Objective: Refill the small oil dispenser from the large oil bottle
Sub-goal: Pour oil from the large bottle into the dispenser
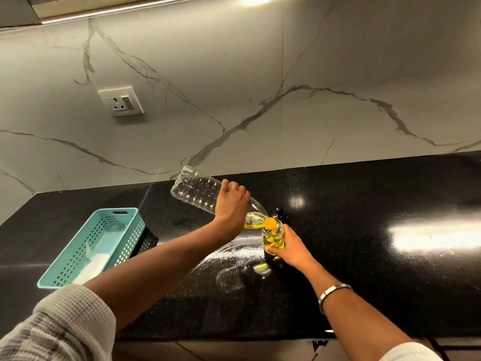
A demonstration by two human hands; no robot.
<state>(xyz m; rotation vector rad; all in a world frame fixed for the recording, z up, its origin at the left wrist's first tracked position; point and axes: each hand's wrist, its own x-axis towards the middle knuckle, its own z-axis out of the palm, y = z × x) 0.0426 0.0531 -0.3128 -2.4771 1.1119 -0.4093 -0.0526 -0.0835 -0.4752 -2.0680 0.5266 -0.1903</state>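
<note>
At the near edge of the black polished stone counter, the right hand wraps its fingers round the small clear glass oil dispenser, which stands upright on the counter, open-mouthed and mostly full of yellow oil. Just above that grip, the orange neck of the large ribbed clear plastic oil bottle meets the dispenser's mouth. The left hand clasps this bottle round its middle, fingers curled over the top, holding it tipped with its base up and away to the left; only a little oil is left, pooled in the shoulder by the neck.

The step in hand looks like the pour itself, and late in it. The next move likely calls for tilting the bottle back before the level reaches the rim, keeping the neck over the opening until the drip stops, while the right hand steadies the glass.

Directly behind the dispenser, close to it, stands a dark object, probably its black pump top; it is too dark to tell. Left of the pouring hand, well apart, lies a turquoise perforated plastic basket with something white inside. On the marble-patterned wall beyond sits a white socket. Nothing stands in the way of the pour.
</note>
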